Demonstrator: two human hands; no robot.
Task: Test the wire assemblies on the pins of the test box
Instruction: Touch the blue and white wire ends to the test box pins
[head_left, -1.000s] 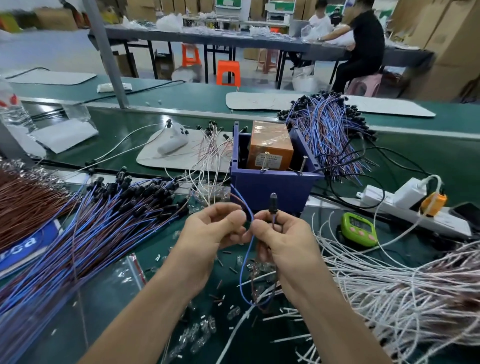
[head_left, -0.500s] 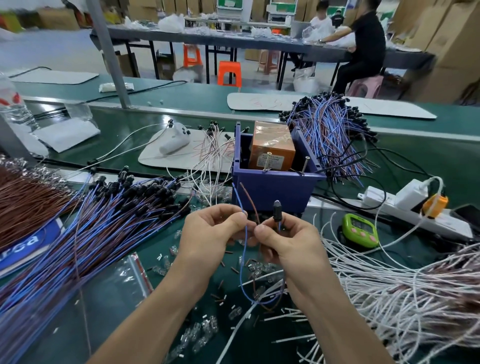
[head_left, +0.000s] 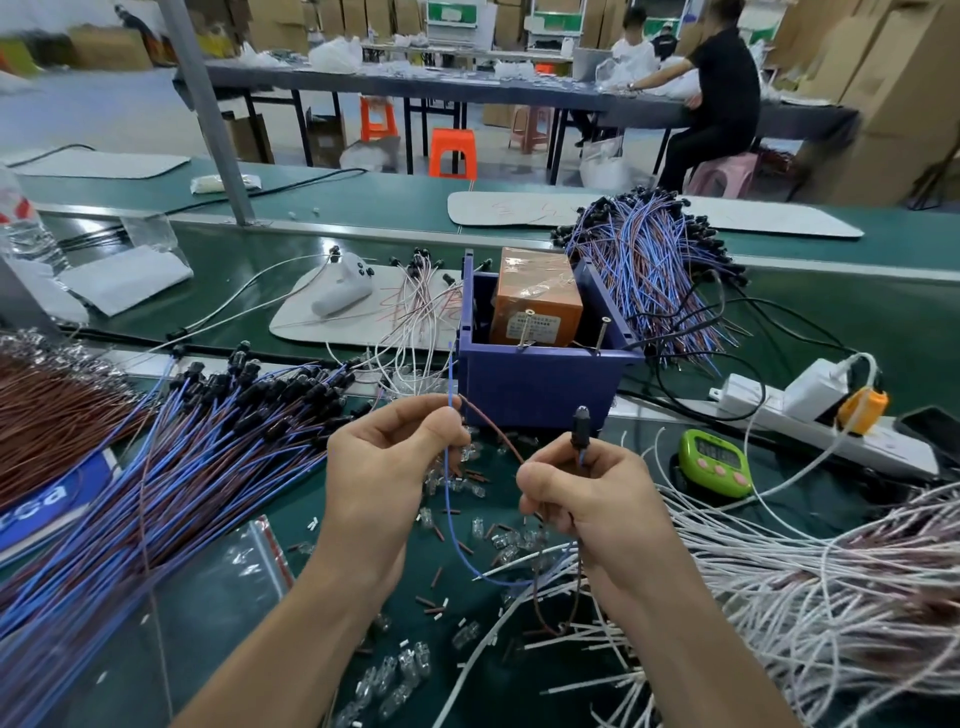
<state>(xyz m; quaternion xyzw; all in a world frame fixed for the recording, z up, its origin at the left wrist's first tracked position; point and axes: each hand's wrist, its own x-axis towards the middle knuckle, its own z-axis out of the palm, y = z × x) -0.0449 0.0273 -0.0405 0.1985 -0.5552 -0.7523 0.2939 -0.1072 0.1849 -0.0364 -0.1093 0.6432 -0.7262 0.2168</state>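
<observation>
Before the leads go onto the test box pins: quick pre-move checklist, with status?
1. Blue wire gripped: ok. The left hand pinches it, tip free above the fingers.
2. Brown wire end controlled: cannot tell. Its tip sits at the left fingers, grip unclear.
3. Black cap secured: ok. The right hand holds it upright.
4. Pins free: ok. Left pin and right pin stand at the test box near rim, no assembly lead on either.
5. Leads on pins: not ok. Neither tip touches a pin.
6. Tips stripped: cannot tell, too small.
</observation>
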